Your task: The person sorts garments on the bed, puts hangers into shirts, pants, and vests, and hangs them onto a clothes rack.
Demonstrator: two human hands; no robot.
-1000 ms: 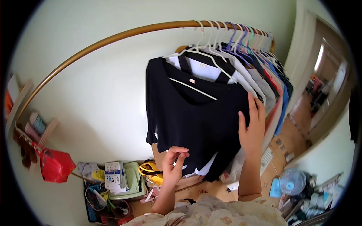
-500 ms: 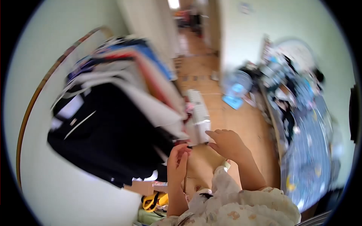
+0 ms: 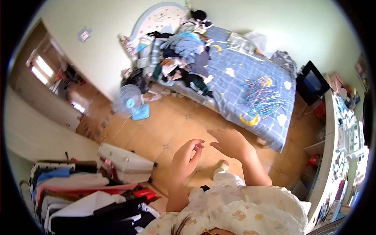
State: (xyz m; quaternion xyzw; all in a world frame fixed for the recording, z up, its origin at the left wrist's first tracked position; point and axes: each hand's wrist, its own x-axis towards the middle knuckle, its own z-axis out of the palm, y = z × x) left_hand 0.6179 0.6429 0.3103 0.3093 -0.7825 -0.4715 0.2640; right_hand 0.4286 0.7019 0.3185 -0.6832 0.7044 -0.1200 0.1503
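Note:
In front of my body, above the tiled floor [image 3: 172, 129], both hands are raised in the air. My left hand [image 3: 187, 158] has loosely curled fingers with the thumb apart and nothing in them. Close beside it, my right hand [image 3: 231, 144] is stretched out flat, palm down, also holding nothing. The two hands do not touch. Hanging clothes [image 3: 86, 196] fill the lower left, nearest my left hand. Ahead of my right hand stands a bed with a blue checked sheet [image 3: 231, 94]. A bundle of thin coloured hangers [image 3: 264, 98] lies on it.
A heap of clothes [image 3: 184, 51] covers the bed's head end. A blue fan [image 3: 131, 102] stands on the floor beside it. Near the hanging clothes is a white case [image 3: 127, 158]. A cluttered desk [image 3: 331, 156] runs along the right, with a dark screen [image 3: 312, 83] at its far end.
My view has swung right, from the hanging clothes toward the bed. The clothes now sit at lower left. Both hands remain raised and empty, and my right hand's fingers are straighter.

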